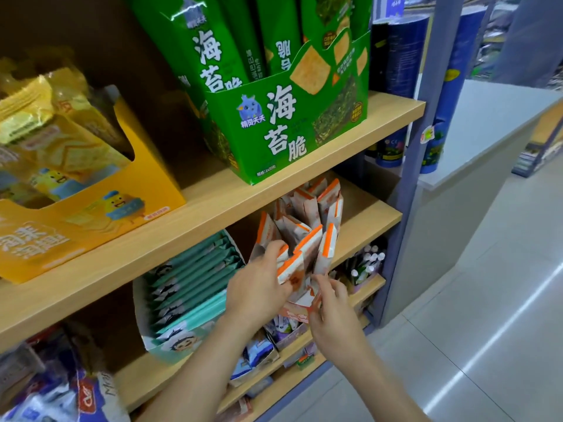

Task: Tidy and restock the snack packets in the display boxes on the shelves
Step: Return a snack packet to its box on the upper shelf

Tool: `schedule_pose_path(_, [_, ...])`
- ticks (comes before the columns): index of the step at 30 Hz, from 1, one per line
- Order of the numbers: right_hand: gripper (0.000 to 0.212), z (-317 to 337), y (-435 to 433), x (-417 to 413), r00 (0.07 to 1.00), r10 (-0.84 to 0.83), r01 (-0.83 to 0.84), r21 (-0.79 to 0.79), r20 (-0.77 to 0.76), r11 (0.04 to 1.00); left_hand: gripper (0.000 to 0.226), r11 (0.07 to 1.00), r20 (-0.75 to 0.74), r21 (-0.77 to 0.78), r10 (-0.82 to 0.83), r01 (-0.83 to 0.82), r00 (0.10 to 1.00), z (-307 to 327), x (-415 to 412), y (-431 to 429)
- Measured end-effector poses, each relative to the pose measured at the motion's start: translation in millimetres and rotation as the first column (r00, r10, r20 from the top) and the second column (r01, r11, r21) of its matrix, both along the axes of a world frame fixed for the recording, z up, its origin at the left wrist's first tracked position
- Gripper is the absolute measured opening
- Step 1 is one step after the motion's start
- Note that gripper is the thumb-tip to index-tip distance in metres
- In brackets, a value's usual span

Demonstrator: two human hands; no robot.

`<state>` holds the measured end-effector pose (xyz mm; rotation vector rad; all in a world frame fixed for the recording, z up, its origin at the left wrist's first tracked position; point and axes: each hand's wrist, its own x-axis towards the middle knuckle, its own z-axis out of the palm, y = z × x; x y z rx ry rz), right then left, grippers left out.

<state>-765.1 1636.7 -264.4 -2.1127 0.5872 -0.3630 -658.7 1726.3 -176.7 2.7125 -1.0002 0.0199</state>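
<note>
Both hands in the orange packet box, middle shelf.

Left hand (259, 287) reaches in from the left, fingers curled over the tops of the front orange-and-white packets (307, 239) and gripping them. Right hand (332, 312) is just beside it, lower, fingertips bent and pinching what looks to me like the front lip of their display box (294, 312); I can't make out whether a packet corner is caught in the pinch too. The packets stand upright but splayed, leaning different ways, in a row running back along the middle shelf (368, 220). Left of them, on the same shelf, is a pale box of teal packets (195, 278), neatly ranked. On the upper shelf (304, 169) a green seaweed-crisp box (289, 129) sits directly above, with a yellow box (91, 208) further left.
</note>
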Motion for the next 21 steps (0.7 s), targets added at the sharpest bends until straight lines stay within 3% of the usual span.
schedule_pose_path(4, [0.059, 7, 7, 5, 0.995, 0.060, -0.056, 0.049, -0.078, 0.997, 0.066, 0.981, -0.220, -0.184, 0.021, -0.062, 0.975, 3, 13, 13])
schedule_pose_path(6, [0.051, 18, 3, 1, 0.994, 0.046, -0.043, 0.038, -0.097, 0.998, 0.066, 0.970, -0.297, -0.222, 0.025, -0.095, 0.954, 7, 13, 17])
schedule_pose_path(9, [0.041, 50, -17, -5, 0.991, -0.133, 0.136, -0.132, 0.029, 0.982, 0.065, 0.980, -0.304, -0.182, 0.023, -0.081, 0.952, 13, 9, 20])
schedule_pose_path(11, [0.047, 75, -39, -1, 0.979, -0.139, 0.175, -0.266, 0.149, 0.948, 0.064, 0.991, -0.244, -0.128, 0.016, -0.048, 0.970, 13, 8, 18])
schedule_pose_path(12, [0.056, 85, -50, 5, 0.987, -0.070, 0.115, -0.335, 0.142, 0.935, 0.063, 0.996, -0.215, -0.089, 0.010, -0.030, 0.977, 11, 8, 16])
schedule_pose_path(14, [0.078, 96, -72, 19, 0.984, 0.155, -0.176, -0.438, -0.083, 0.882, 0.059, 1.000, -0.166, 0.018, 0.009, -0.006, 0.986, 8, 5, 13])
schedule_pose_path(16, [0.088, 93, -88, 32, 0.884, 0.322, -0.461, -0.515, -0.341, 0.723, 0.060, 0.998, -0.132, 0.056, 0.023, -0.016, 0.991, 5, 1, 10])
schedule_pose_path(18, [0.083, 85, -98, 40, 0.809, 0.406, -0.587, -0.538, -0.425, 0.605, 0.065, 0.999, -0.110, 0.039, 0.027, -0.022, 0.994, 2, -6, 9])
schedule_pose_path(21, [0.072, 82, -106, 45, 0.766, 0.466, -0.643, -0.551, -0.443, 0.532, 0.060, 0.987, -0.064, 0.162, 0.012, -0.002, 0.998, 3, -14, 7])
